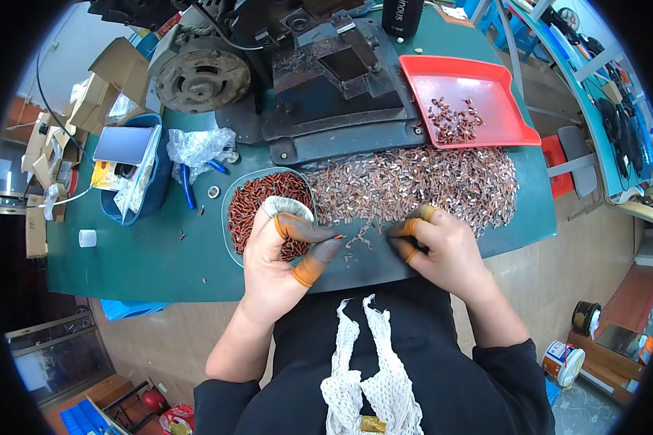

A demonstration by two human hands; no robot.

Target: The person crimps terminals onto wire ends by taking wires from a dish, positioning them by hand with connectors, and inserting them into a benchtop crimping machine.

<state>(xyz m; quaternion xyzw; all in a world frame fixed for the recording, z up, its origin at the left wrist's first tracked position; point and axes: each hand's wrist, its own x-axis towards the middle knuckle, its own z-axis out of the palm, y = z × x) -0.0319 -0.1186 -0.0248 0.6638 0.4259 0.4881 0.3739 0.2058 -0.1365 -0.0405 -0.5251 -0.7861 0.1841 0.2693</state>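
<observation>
My left hand (276, 254), with orange-and-grey finger covers on thumb and forefinger, pinches a small red part (339, 236) at its fingertips. It reaches over the near side of a pale green tub (231, 239) filled with small red-brown cylindrical parts (261, 194). My right hand (439, 243), in similar finger covers, is closed in a pinch at the near edge of a wide heap of small copper and silver metal pieces (421, 181). What its fingertips hold is hidden. A few loose metal strips (366, 238) lie on the table between my hands.
A red tray (493, 80) with several red-brown parts stands behind the heap. A heavy machine (334, 80) with a motor (203, 76) fills the back of the green table (138, 268). At left are blue-handled pliers (187, 187), a plastic bag (199, 147) and a blue bin (156, 156).
</observation>
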